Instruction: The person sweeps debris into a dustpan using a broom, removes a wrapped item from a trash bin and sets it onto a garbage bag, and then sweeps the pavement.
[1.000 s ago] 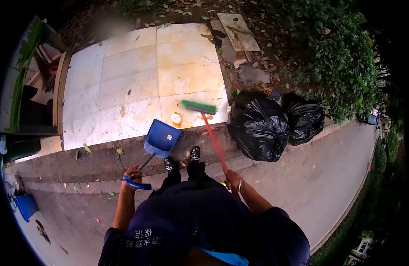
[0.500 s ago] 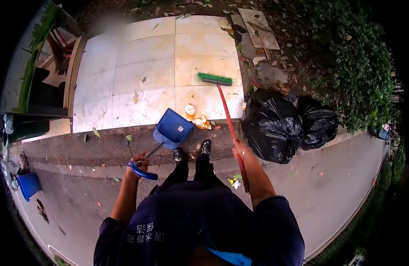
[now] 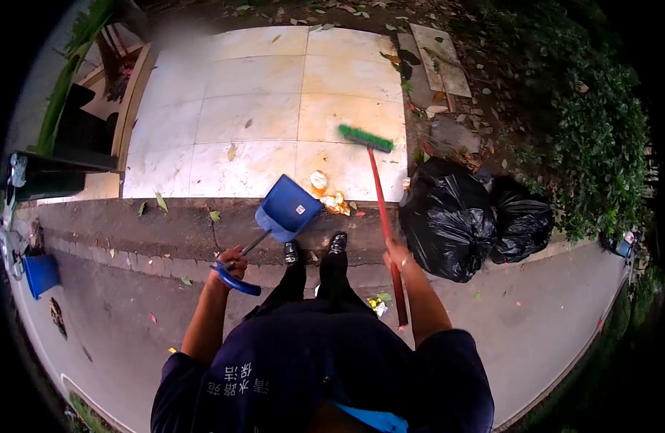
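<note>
Wearing a dark navy shirt with pale lettering on the left side, and a bright blue strip at the lower edge of the view. Below the shirt hem, dark trousers and black shoes, pointing toward the tiles.

In the left hand, fingers curled closed at the upper end of a dustpan, beside its curved blue handle. In the right hand, fingers wrapped around the red stick of a broom, with a bracelet at the wrist; exact thumb position impossible to tell. Between the right forearm and the trousers, yellow and white litter on the pavement. Off to the left, a blue bin.

Ahead of the shoes, the blue pan at the near edge of the tiled slab, tilted toward the right. Just beside the pan, on the tiles, a round white-topped item and crumpled orange-and-white scraps. Beyond and to the right, the green bristles over the tiles, contact impossible to tell. Right of the broom, two black garbage bags, full and side by side. Farther off, leaf-strewn soil with a pale stone slab, and a green hedge at far right.
</note>
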The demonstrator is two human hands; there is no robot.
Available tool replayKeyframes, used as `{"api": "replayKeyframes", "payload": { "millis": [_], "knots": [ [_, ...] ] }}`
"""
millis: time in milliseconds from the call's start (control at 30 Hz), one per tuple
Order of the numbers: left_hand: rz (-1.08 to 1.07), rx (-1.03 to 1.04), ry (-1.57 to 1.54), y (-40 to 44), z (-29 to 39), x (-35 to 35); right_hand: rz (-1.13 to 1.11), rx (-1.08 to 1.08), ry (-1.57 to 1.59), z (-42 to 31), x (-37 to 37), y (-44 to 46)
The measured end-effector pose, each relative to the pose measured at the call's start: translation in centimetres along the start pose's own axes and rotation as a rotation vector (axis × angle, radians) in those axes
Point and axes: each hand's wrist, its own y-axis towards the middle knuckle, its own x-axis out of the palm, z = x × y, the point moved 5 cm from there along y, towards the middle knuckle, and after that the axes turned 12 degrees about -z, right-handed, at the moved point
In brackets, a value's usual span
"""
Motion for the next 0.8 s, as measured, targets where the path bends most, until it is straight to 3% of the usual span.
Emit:
{"api": "replayKeyframes", "payload": {
  "millis": [100,200,233,333,367,467,500,600,667,700,800],
  "knots": [
    [-0.028,-0.007,-0.053,0.3,-0.2,-0.5,-0.046,0.013,0.254,-1.5,2.0,3.4],
    [-0.129,-0.031,-0.038,0.4,-0.1,-0.4,-0.132,0.033,0.066,0.6,4.2,1.3],
    [-0.035,0.007,-0.089,0.1,-0.3,-0.2,-0.187,0.040,0.045,1.3,4.7,-0.4],
    [-0.037,0.033,-0.062,0.0,-0.1,-0.4,-0.257,0.034,-0.009,3.3,4.4,-3.9],
    [0.005,0.143,0.019,0.1,0.1,-0.4,-0.259,0.037,-0.013,3.4,4.6,-5.3],
    [0.031,0.154,-0.020,-0.1,-0.3,1.0,-0.090,0.036,0.106,3.0,4.8,-10.5],
    [0.116,0.149,0.078,-0.2,-0.2,1.1,-0.090,0.046,0.130,2.4,5.0,-12.2],
    [0.079,0.134,0.097,-0.6,0.0,2.6,-0.132,0.014,0.202,4.4,4.8,-15.4],
    [0.086,0.090,0.149,-1.3,0.0,3.7,-0.196,0.105,0.505,6.1,6.0,-18.3],
    [0.081,0.080,0.199,-1.4,0.2,3.3,-0.199,0.040,0.337,7.0,6.4,-18.6],
    [0.110,0.071,0.307,-2.0,0.5,3.4,-0.201,0.060,0.473,9.0,8.4,-18.4]
  ]
}}
